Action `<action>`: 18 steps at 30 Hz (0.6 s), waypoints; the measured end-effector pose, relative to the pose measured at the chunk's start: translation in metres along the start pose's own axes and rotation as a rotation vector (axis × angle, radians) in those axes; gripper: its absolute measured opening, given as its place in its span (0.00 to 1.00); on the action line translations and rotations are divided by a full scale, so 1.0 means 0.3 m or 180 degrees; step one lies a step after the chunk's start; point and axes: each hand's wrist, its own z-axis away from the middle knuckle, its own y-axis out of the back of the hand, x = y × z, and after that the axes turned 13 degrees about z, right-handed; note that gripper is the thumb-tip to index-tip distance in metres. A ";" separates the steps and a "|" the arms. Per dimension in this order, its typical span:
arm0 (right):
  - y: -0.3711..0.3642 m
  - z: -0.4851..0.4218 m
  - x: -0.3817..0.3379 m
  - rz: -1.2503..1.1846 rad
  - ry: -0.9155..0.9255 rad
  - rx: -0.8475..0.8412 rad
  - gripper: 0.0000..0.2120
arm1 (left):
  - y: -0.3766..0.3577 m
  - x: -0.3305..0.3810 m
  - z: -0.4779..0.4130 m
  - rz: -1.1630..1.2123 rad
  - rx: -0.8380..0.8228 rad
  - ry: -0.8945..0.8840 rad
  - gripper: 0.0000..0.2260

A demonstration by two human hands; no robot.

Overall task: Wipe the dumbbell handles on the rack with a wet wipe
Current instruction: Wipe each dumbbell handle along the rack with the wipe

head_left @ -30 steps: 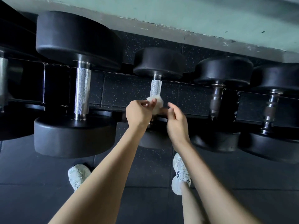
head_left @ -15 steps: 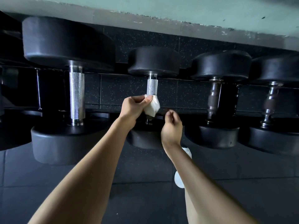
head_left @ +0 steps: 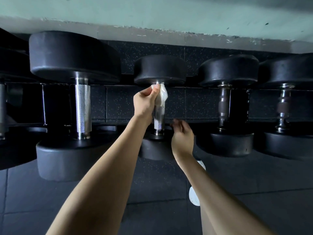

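left hand (head_left: 145,101) pinching a crumpled white wet wipe (head_left: 162,95) round the far end of the small black dumbbell's knurled steel handle (head_left: 159,117), mid-row on the black metal rack (head_left: 238,106), right hand (head_left: 183,135) loosely curled and empty beside the near end

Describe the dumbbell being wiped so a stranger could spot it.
Under the pale green wall runs a row of dumbbells. Right of the biggest sits the smallest, its slim silver handle gripped by the left hand with a wet wipe; those further right have dark handles.
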 end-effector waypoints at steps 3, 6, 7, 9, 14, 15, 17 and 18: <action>0.000 0.000 0.001 0.0107 0.0031 0.0064 0.11 | 0.024 -0.025 0.009 -0.0549 -0.0329 -0.0322 0.05; -0.003 0.000 0.001 0.0150 0.0050 0.0058 0.09 | 0.073 -0.031 -0.011 -0.1467 -0.0609 -0.0602 0.06; -0.003 0.000 0.003 0.0170 0.0066 0.0067 0.09 | 0.087 -0.034 -0.017 -0.1778 -0.0655 -0.0724 0.09; -0.002 0.001 0.005 0.0194 0.0080 0.0108 0.10 | 0.090 -0.043 -0.001 -0.2259 -0.0557 -0.0931 0.10; 0.004 0.005 -0.004 0.0330 0.0057 0.0062 0.10 | -0.014 -0.046 0.036 -0.2412 0.0466 -0.0553 0.13; 0.006 0.005 -0.004 0.0345 0.0074 0.0064 0.10 | -0.026 -0.048 0.031 -0.2210 0.0554 -0.0485 0.15; 0.009 0.007 -0.006 0.0367 0.0098 0.0070 0.10 | -0.032 -0.058 0.007 -0.1891 0.0629 -0.0456 0.19; 0.010 0.007 -0.006 0.0396 0.0119 0.0075 0.09 | -0.032 -0.062 -0.008 -0.1793 0.0645 -0.0496 0.20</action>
